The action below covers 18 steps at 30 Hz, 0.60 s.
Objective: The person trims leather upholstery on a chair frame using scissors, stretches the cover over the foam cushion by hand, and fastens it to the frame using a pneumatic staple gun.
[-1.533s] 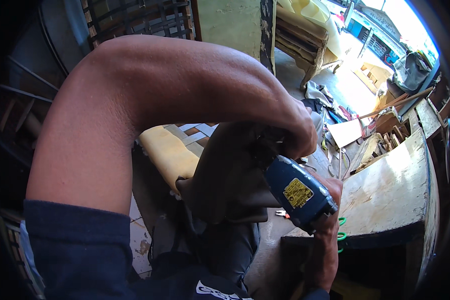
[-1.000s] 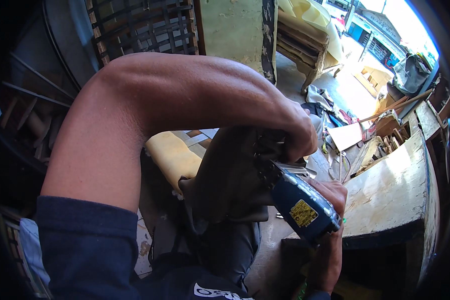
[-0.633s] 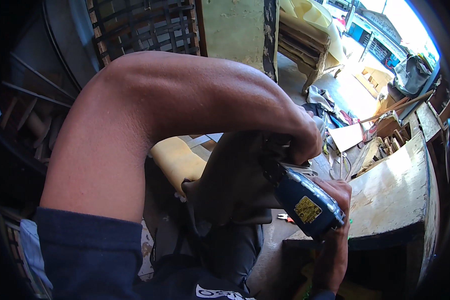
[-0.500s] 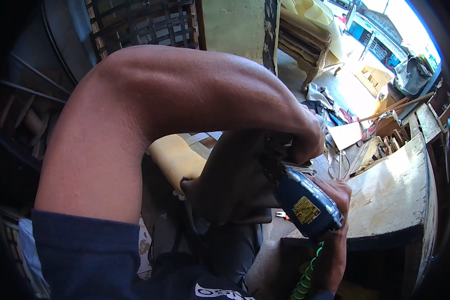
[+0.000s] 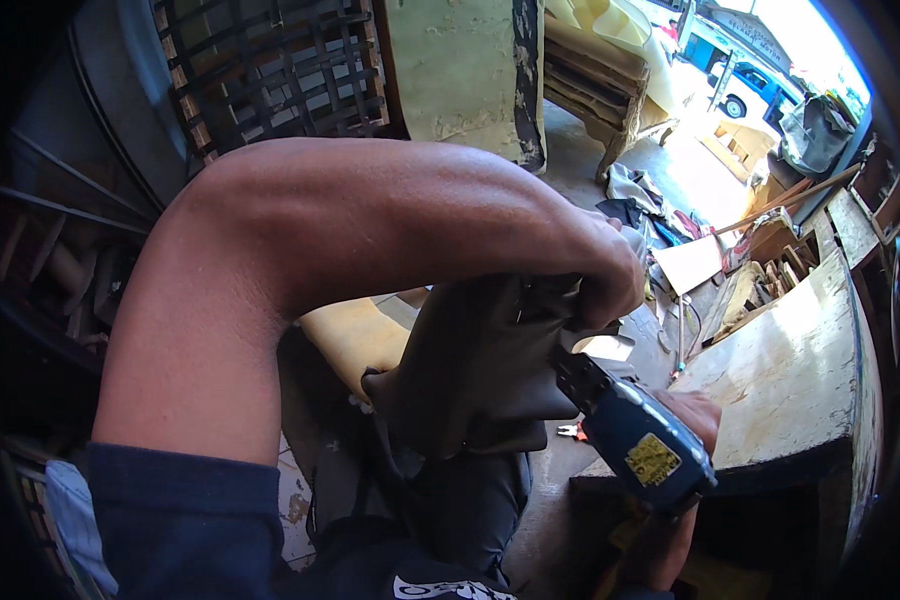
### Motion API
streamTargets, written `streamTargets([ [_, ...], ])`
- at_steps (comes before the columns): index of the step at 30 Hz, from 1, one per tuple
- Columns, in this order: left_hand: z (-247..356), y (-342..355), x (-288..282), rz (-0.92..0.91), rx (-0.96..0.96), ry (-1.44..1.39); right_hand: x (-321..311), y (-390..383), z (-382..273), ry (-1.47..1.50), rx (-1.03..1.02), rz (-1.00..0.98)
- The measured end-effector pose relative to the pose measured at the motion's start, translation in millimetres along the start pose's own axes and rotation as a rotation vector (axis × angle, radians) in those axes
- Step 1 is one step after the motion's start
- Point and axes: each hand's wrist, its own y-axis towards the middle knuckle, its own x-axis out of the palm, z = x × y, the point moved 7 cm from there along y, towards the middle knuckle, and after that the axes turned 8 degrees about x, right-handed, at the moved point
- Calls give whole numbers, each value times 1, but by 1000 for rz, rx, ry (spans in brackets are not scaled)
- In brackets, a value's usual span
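Observation:
My left arm bends across the middle of the view, and my left hand (image 5: 610, 275) is closed on the top edge of a dark grey fabric-covered piece (image 5: 480, 370). My right hand (image 5: 685, 420) grips a blue stapler gun (image 5: 635, 440) with a yellow label. Its nose presses against the right edge of the grey piece, just below my left hand. A yellow foam cushion (image 5: 355, 335) lies behind and under the grey piece. My right forearm comes up from the lower edge, mostly hidden by the tool.
A worn wooden board or tabletop (image 5: 800, 370) lies at the right. Scraps, cloth and wood pieces (image 5: 690, 260) litter the floor beyond. A wooden sofa frame (image 5: 595, 90) stands at the back, with a metal grille (image 5: 270, 70) at upper left.
The blue tool has shifted slightly lower and to the right along the edge of the grey piece. My left arm holds nearly the same pose.

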Motion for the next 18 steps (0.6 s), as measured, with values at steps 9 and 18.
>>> streamTargets([
  [9, 12, -13, -8, -41, 15, -42, -17, -193, 33, -404, 663, 891],
  [18, 14, -23, -13, -27, -49, -32, 16, -241, 84, -55, 829, 739],
])
